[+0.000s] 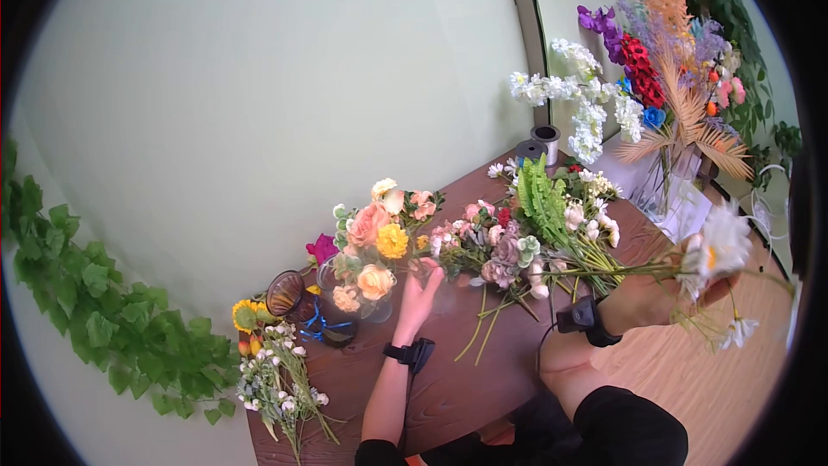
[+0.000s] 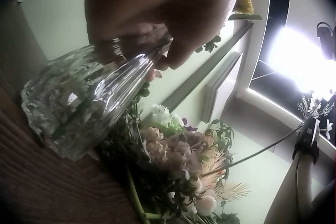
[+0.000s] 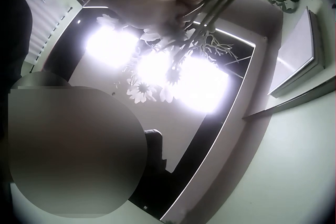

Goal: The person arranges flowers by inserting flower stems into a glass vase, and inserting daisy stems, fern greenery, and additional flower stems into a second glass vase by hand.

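Note:
My left hand (image 1: 419,298) grips the neck of a clear ridged glass vase (image 2: 86,100), its fingers curled round the glass. Peach roses (image 1: 376,281), a yellow bloom (image 1: 392,241) and other pale flowers cluster at the vase in the head view. Off to the right, my right hand (image 1: 649,300) holds white daisies (image 1: 726,242) by their long green stems, raised past the table's right side. In the right wrist view the stems (image 3: 223,1) run out beside the fingers, and daisy heads (image 3: 142,91) hang below the hand.
Loose flowers and a green fern (image 1: 541,203) lie across the wooden table (image 1: 405,414). A brown glass vase with a blue ribbon (image 1: 323,325) lies tipped at left, near small white flowers (image 1: 276,371). Wire spools (image 1: 545,138) and a tall mixed bouquet (image 1: 681,78) stand behind.

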Action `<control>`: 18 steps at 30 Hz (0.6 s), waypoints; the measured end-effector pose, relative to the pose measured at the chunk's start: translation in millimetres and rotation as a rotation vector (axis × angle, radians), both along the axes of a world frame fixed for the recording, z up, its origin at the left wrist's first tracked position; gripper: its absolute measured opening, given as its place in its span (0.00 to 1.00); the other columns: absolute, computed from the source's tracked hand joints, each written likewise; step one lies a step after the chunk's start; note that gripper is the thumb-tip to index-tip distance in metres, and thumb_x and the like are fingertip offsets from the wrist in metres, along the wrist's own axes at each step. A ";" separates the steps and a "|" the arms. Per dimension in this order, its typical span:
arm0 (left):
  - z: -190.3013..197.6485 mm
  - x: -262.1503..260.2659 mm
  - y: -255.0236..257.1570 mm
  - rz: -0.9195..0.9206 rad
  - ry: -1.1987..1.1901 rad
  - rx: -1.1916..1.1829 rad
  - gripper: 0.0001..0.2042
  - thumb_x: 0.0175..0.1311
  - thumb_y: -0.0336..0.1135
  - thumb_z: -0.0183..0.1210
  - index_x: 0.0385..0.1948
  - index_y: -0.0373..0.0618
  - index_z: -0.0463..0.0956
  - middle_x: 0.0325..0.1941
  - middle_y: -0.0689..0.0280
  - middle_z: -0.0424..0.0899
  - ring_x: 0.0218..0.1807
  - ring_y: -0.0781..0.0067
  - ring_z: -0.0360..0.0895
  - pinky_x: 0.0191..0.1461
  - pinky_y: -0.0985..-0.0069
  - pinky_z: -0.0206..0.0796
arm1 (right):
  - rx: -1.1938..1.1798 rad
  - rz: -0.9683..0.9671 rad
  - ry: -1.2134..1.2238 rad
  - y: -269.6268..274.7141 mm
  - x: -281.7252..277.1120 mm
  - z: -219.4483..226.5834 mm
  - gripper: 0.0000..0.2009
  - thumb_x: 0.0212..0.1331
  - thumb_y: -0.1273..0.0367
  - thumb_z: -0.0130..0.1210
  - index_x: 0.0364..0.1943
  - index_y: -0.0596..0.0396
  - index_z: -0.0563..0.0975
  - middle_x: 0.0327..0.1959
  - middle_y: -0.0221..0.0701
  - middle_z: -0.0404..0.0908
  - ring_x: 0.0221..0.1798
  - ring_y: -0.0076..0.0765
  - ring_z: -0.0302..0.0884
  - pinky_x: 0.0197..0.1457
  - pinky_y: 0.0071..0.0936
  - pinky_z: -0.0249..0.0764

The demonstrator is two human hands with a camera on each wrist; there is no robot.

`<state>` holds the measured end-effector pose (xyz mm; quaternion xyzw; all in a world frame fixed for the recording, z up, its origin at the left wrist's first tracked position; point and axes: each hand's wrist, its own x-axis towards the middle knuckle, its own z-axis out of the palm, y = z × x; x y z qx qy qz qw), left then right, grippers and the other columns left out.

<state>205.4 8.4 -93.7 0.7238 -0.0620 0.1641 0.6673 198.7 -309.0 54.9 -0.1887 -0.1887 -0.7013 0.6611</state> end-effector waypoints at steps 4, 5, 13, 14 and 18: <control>-2.9 0.7 1.1 -0.004 -0.015 0.025 0.09 0.69 0.32 0.56 0.46 0.44 0.69 0.41 0.71 0.72 0.45 0.82 0.70 0.53 0.81 0.62 | 0.204 0.169 -0.085 1.0 -6.4 9.3 0.16 0.68 0.66 0.46 0.57 0.57 0.71 0.42 0.34 0.77 0.43 0.33 0.76 0.47 0.31 0.76; -4.6 1.7 2.0 -0.001 -0.030 0.038 0.09 0.69 0.32 0.56 0.46 0.44 0.69 0.42 0.72 0.72 0.46 0.83 0.69 0.53 0.81 0.61 | 0.255 0.212 -0.108 1.7 -7.6 12.5 0.16 0.68 0.65 0.46 0.56 0.57 0.71 0.41 0.34 0.77 0.42 0.33 0.76 0.45 0.32 0.76; -2.6 -1.2 0.1 0.008 -0.053 0.058 0.11 0.67 0.33 0.58 0.46 0.45 0.68 0.42 0.72 0.71 0.46 0.82 0.68 0.54 0.81 0.61 | 0.098 0.360 -0.151 18.6 11.9 4.0 0.19 0.70 0.63 0.46 0.61 0.55 0.65 0.39 0.32 0.77 0.39 0.34 0.76 0.41 0.32 0.75; -0.1 -2.3 -0.7 0.011 -0.052 0.077 0.11 0.66 0.32 0.59 0.46 0.46 0.68 0.41 0.72 0.71 0.46 0.82 0.68 0.54 0.80 0.61 | 0.100 0.360 -0.152 20.5 19.5 -4.7 0.19 0.70 0.63 0.46 0.61 0.55 0.65 0.39 0.32 0.77 0.39 0.34 0.76 0.41 0.32 0.75; -3.3 -0.5 0.8 -0.016 -0.051 0.067 0.12 0.66 0.32 0.59 0.47 0.46 0.68 0.40 0.73 0.70 0.45 0.83 0.67 0.54 0.81 0.60 | 0.172 0.387 -0.021 36.5 25.0 6.9 0.14 0.68 0.66 0.49 0.54 0.54 0.71 0.41 0.30 0.77 0.34 0.27 0.76 0.32 0.21 0.77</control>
